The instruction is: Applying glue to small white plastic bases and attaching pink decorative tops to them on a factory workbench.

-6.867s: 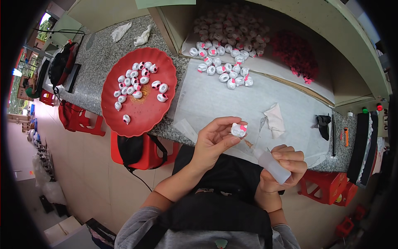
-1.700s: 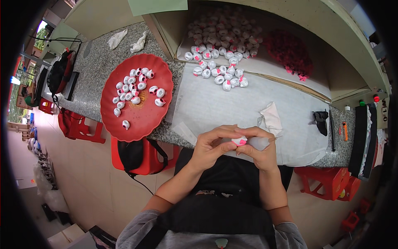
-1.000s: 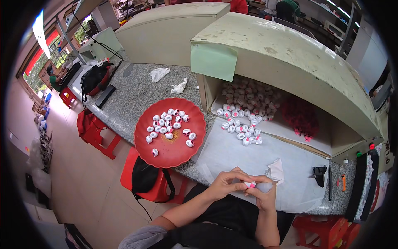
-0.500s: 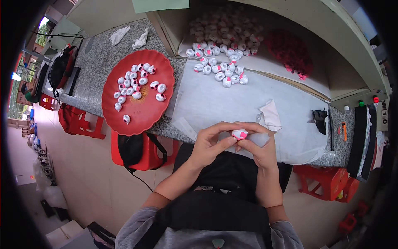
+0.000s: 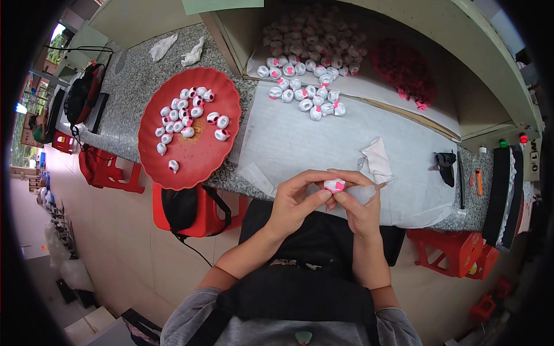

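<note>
Between both hands, over the near edge of the white sheet [image 5: 311, 147], is a small rounded white piece with a pink patch [image 5: 333, 185]. My left hand [image 5: 295, 199] pinches it from the left with thumb and fingertips. From the other side, the thumb and fingers of my right hand [image 5: 359, 209] close on it too. A pale translucent thing [image 5: 363, 194] shows by the right palm; its kind is unclear. Similar white and pink pieces [image 5: 187, 131] lie in a scalloped red plate [image 5: 202, 158] at the left. More pieces [image 5: 306, 105] sit loose at the sheet's far edge.
A shelf compartment [image 5: 461, 106] at the back holds a heap of white pieces [image 5: 314, 37] and a dark pink pile [image 5: 404, 72]. A crumpled white cloth [image 5: 377, 161], a black item [image 5: 444, 168] and an orange tool [image 5: 479, 181] lie rightward. Red stools [image 5: 444, 251] stand below.
Both hands keep hold of the piece, which has turned very slightly. The right hand has shifted a little to the left. The view has moved slightly; the plate and other pieces otherwise look the same.
</note>
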The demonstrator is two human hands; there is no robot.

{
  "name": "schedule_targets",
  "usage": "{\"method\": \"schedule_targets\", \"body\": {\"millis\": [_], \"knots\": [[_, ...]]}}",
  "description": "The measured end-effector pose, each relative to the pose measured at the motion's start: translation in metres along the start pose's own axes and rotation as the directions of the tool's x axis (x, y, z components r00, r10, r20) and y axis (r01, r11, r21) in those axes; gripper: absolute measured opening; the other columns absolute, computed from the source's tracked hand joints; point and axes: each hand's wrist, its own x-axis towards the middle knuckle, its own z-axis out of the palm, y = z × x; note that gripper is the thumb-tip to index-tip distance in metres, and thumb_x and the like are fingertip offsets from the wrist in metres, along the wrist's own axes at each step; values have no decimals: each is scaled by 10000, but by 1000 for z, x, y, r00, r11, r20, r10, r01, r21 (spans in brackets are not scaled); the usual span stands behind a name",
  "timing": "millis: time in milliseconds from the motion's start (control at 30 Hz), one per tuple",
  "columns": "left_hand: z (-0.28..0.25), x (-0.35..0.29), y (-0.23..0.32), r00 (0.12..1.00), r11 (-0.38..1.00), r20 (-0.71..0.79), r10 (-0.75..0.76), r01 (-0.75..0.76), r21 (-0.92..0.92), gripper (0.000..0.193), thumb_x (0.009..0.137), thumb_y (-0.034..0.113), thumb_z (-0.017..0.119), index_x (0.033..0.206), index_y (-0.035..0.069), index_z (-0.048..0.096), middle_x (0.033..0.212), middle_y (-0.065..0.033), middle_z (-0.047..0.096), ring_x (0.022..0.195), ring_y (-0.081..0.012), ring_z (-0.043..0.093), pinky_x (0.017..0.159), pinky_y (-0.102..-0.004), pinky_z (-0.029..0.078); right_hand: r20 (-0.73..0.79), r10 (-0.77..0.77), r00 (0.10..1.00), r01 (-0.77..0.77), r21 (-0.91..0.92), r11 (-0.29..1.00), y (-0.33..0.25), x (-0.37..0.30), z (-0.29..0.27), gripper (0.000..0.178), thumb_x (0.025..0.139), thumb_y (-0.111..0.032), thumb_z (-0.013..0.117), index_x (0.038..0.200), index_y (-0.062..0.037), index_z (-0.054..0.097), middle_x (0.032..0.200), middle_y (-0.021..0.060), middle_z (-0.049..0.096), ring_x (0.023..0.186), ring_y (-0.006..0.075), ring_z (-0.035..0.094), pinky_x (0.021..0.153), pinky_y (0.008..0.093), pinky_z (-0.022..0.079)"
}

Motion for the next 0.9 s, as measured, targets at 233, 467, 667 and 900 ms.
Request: {"method": "schedule_targets", "body": {"millis": [233, 467, 667, 900], "knots": [[-6, -2, -3, 1000, 1000, -5, -12, 12, -6, 234, 760, -7, 507, 993, -27, 507, 858, -78, 539, 725, -118, 504, 636, -237, 413, -5, 7, 1000, -7, 31, 999, 2, 1, 1, 321, 679, -36, 558, 977, 64, 498, 764, 144, 567, 557, 150, 539, 503, 234, 456], [-6, 1, -7, 999, 992, -21, 26, -23, 121, 223, 755, 12, 500, 976, -8, 501, 850, -122, 527, 663, -156, 518, 573, -272, 442, -5, -3, 1000, 4, 47, 999, 1, 4, -1, 323, 674, -40, 567, 971, 67, 498, 770, 140, 565, 554, 150, 539, 503, 238, 458], [-8, -1, 0, 997, 998, 59, 47, -45, -42, 206, 755, -27, 512, 961, -16, 526, 889, -98, 520, 712, -132, 516, 596, -231, 438, 103, 1, 995, -5, 40, 999, 0, 3, 2, 333, 672, -38, 570, 974, 76, 485, 775, 149, 553, 549, 166, 535, 496, 238, 451], [-2, -5, -2, 996, 995, 87, 9, 0, -99, 184, 762, 59, 543, 934, -6, 537, 911, -118, 510, 726, -150, 515, 576, -244, 459, 56, -72, 996, 72, 4, 997, 2, -10, -1, 334, 663, -41, 583, 965, 59, 479, 771, 166, 540, 528, 180, 519, 476, 246, 438]]}}
